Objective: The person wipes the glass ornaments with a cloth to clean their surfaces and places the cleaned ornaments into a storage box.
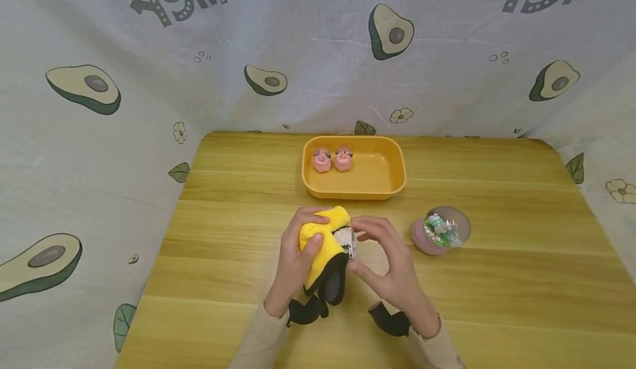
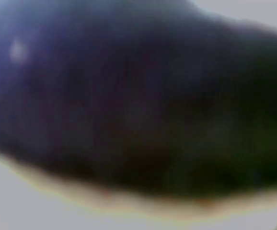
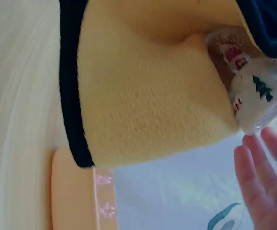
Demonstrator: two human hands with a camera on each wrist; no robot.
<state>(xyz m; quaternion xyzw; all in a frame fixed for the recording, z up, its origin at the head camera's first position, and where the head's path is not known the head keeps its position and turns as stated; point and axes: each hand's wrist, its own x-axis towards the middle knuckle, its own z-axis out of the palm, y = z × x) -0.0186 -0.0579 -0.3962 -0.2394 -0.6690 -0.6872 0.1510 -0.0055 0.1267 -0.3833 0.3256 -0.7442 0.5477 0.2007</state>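
Observation:
My left hand (image 1: 296,253) grips a bunched yellow cloth (image 1: 323,258) with black edging, thumb pressed on top. Wrapped partly in the cloth is a small snow globe (image 1: 344,240), its cream base printed with a green tree. In the right wrist view a clear rounded part of the snow globe (image 3: 225,40) shows in the cloth's fold. My right hand (image 1: 392,264) spans the base from the right, index fingertip at its upper edge and thumb at its lower edge. Dark blur fills most of the left wrist view.
A yellow tray (image 1: 377,164) at the table's back holds two small pink figures (image 1: 343,160). Right of my right hand, a second snow globe with a pink base (image 1: 429,242) lies tilted on the wooden table (image 1: 497,291). Avocado-print fabric (image 1: 318,104) hangs behind.

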